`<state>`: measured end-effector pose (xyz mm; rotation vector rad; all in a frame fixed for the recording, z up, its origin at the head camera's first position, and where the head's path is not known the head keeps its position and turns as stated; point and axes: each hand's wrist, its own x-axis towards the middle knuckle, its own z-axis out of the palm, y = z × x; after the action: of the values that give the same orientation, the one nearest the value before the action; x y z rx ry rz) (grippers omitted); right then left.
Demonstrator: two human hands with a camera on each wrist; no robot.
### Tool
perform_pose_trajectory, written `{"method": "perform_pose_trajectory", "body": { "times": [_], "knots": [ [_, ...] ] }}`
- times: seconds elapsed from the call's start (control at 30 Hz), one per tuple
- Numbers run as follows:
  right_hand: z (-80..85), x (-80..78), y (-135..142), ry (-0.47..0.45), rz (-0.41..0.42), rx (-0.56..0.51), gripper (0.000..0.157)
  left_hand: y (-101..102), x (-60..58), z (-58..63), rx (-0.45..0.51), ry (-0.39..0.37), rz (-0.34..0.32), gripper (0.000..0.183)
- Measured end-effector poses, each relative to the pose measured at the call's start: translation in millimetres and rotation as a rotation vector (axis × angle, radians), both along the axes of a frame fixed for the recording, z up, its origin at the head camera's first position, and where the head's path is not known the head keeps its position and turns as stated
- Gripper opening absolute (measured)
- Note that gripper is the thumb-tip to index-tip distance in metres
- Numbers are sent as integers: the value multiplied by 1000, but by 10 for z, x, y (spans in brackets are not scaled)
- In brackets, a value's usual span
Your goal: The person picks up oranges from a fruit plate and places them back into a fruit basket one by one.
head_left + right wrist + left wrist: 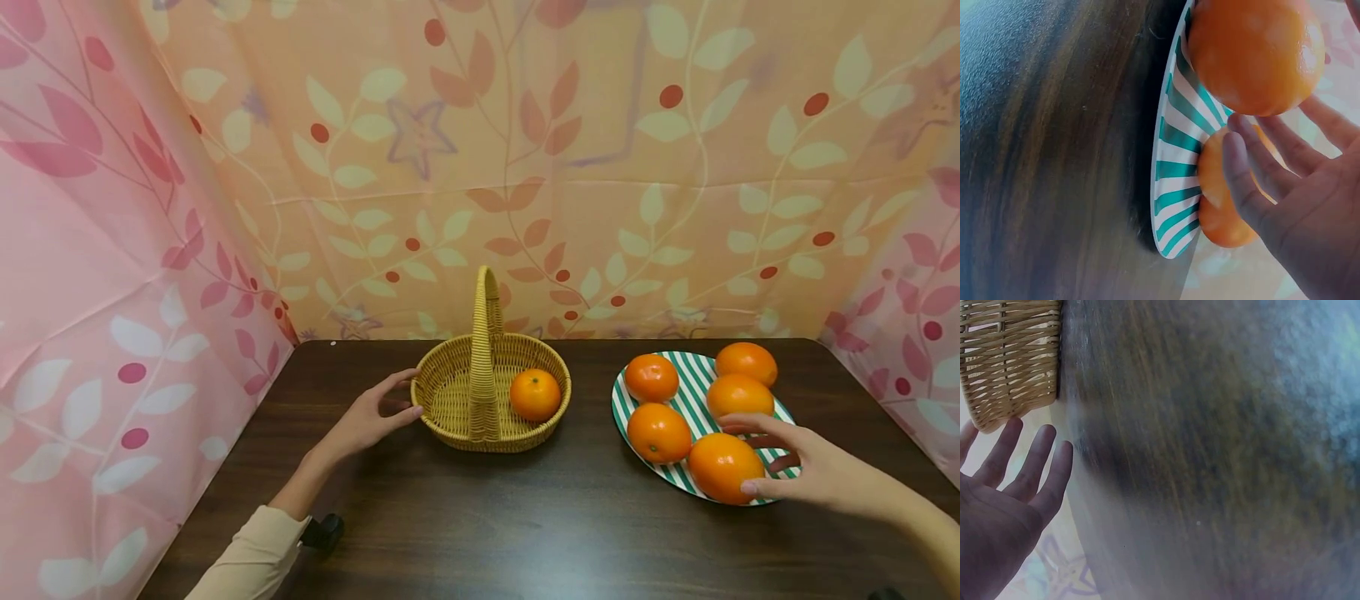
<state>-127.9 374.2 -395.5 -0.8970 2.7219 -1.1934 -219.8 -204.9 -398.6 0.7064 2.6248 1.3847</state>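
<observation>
A yellow wicker basket [447, 439] with a tall arched handle stands on the table, one orange [535, 395] in its right half. My left hand [372, 417] is at the basket's left rim, fingers and thumb extended; in the left wrist view, fingertips meet the wicker edge. To the right, several oranges lie on a green-and-white striped plate [693, 364]. My right hand [817, 467] reaches over the plate's right side, its thumb at the near orange [724, 468] and its fingers spread behind it. In the right wrist view those fingers are mostly straight beside this orange [1257, 56].
Both things stand on a dark brown wooden table [480, 533]. Patterned cloth [480, 167] hangs behind the table and down both sides. On the plate, other oranges sit at the left [658, 432] and at the back [746, 364]. A black strap piece [324, 532] shows by the left sleeve.
</observation>
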Motion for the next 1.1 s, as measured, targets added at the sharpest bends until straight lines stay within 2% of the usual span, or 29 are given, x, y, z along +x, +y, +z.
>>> {"method": "perform_pose_trajectory", "body": {
  "times": [0.23,0.53,0.83,1.1],
  "knots": [
    [-45,49,7,-18,-11,39,71,1,0,0,13,-2,-5,63],
    [-106,14,31,-98,1,-18,67,-4,-3,-4,18,-5,-5,63],
    [-102,-56,113,-61,84,-111,68,1,-17,-14,40,-2,-10,61],
    [-16,-52,157,-47,52,-110,68,8,-14,-2,23,3,-3,61]
  ]
}}
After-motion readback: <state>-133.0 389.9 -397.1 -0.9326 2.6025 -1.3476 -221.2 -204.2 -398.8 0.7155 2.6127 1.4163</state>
